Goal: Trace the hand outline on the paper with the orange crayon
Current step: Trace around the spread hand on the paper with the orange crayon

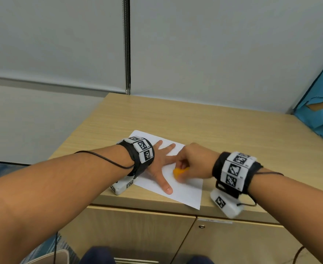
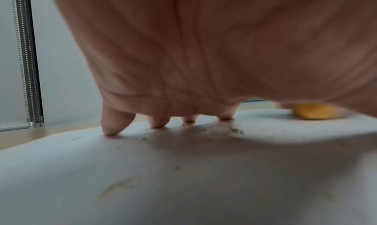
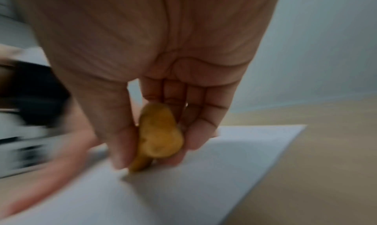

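A white sheet of paper (image 1: 187,193) lies near the front edge of the wooden cabinet top (image 1: 223,130). My left hand (image 1: 161,164) presses flat on it with fingers spread and straight, thumb pointing toward me. My right hand (image 1: 191,162) pinches a chunky orange crayon (image 1: 179,173) between thumb and fingers. The crayon sits between the left thumb and index finger. In the right wrist view the crayon (image 3: 159,136) has its tip on the paper (image 3: 204,188). In the left wrist view the fingertips (image 2: 111,130) touch the paper (image 2: 183,180), with the crayon (image 2: 315,113) blurred at the right.
Grey blinds (image 1: 214,44) hang behind the cabinet top. A blue panel with a torn patch (image 1: 320,103) stands at the far right. Cabinet doors (image 1: 137,231) are below the front edge. Faint orange marks and crumbs (image 2: 234,130) lie on the paper near the fingers.
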{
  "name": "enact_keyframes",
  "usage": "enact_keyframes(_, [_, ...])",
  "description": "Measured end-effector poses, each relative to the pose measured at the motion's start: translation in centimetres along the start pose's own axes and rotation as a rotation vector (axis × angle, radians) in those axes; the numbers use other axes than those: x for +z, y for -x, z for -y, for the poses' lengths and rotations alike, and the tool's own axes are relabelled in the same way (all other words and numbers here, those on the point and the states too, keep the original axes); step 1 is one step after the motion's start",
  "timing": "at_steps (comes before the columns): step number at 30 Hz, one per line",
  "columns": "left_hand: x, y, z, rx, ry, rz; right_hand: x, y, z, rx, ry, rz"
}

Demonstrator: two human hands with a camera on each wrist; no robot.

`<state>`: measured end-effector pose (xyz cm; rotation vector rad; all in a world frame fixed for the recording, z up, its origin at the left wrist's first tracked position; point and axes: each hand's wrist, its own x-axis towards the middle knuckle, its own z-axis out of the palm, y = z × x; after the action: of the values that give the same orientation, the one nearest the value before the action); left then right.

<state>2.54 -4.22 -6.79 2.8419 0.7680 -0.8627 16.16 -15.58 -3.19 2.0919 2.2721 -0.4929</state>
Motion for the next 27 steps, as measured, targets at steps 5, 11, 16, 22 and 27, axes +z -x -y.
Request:
enact_keyframes(5, [-0.4,0.6,-0.2,-0.012,0.018,0.003,-1.6,-2.5,-4.4,0.232,0.035,-0.178])
enact_keyframes(11, [-0.3,0.2,-0.3,-0.017,-0.007,-0.003,1.1,3.0,0.0,-0.059,0.029,0.036])
enact_keyframes(16, [-0.8,0.5,-0.6,-0.025,-0.026,0.014,-0.5,1.3,-2.2,0.029,0.029,0.001])
enact_keyframes(22, [-0.8,0.5,-0.6,-0.031,-0.022,0.015,-0.3,1.2,-2.4,0.039,0.089,-0.086])
enact_keyframes(27, [-0.6,0.3,-0.6,-0.032,-0.021,0.004,1.3,4.3,0.3,-0.092,0.046,0.098])
